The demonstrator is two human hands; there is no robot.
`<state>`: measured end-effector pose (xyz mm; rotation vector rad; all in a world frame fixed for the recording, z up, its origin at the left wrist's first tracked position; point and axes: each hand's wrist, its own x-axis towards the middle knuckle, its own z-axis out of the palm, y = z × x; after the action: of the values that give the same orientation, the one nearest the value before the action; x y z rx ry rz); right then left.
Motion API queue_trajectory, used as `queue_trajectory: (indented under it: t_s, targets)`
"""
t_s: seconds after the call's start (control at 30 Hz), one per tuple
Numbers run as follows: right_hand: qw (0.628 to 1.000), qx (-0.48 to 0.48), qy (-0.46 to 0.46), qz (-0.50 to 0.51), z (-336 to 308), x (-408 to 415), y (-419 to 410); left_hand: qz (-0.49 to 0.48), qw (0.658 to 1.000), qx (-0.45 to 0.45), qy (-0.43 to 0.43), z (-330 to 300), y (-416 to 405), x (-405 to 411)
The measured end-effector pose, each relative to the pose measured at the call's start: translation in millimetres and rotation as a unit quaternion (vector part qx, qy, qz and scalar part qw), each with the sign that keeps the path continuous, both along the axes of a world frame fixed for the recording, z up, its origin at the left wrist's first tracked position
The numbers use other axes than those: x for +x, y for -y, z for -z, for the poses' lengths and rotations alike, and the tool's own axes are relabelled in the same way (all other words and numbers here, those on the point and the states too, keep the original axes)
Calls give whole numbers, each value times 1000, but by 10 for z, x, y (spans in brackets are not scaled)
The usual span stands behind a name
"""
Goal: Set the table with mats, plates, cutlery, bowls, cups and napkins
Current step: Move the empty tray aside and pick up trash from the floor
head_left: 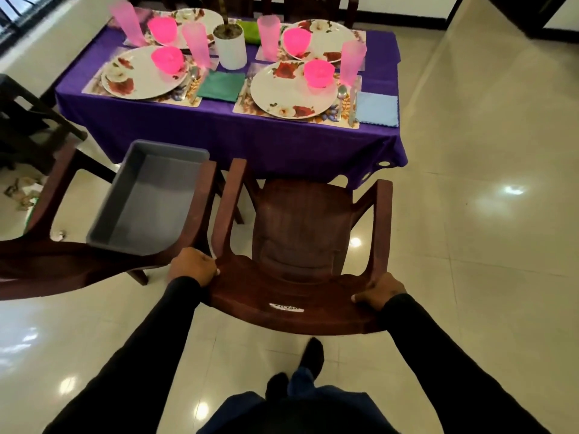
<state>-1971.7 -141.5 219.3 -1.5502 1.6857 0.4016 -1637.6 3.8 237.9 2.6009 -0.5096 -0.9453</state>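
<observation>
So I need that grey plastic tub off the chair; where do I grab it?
Take the grey plastic tub by its two long rims, reaching from above. It sits tilted between the brown plastic chair's armrests, which block its sides.

Soft blur, floor glare, wide-angle edge distortion

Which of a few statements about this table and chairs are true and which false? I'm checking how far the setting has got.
1. Both hands grip the back of the same brown chair: left hand, right hand. True.
2. The grey tub on the neighbouring chair holds plates. False: it shows nothing inside.
3. Each of the four plates carries a pink bowl, as the near right plate does. True.
4. The light blue napkin lies on a plate. False: it lies on the purple tablecloth, right of the near right mat.
</observation>
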Motion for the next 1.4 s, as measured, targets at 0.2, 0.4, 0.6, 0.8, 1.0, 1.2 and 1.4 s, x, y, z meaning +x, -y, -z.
queue_trajectory:
  t_s: [0.2,0.4,0.6,0.8,1.0,1.2,1.4]
  targets:
    - [996,24,-22,-82,114,-9,29,9,1000,9,0,88,20,33]
    - [991,36,-53,-120,74,27,33,53,998,3,-24,177,-46,99]
    - [990,45,-72,-110,22,79,-65,98,995,12,-11,185,-123,167]
    - [990,52,-85,-96,-2,184,-212,129,990,48,-26,163,-202,296]
    - [991,40,-100,-78,-10,279,-275,149,987,41,-40,127,-151,367]
    - [993,25,-101,-52,-62,317,-310,111,991,7,-75,201,-197,387]
    - [996,22,-83,-20,8,261,-291,80,991,2,-112,289,-201,422]
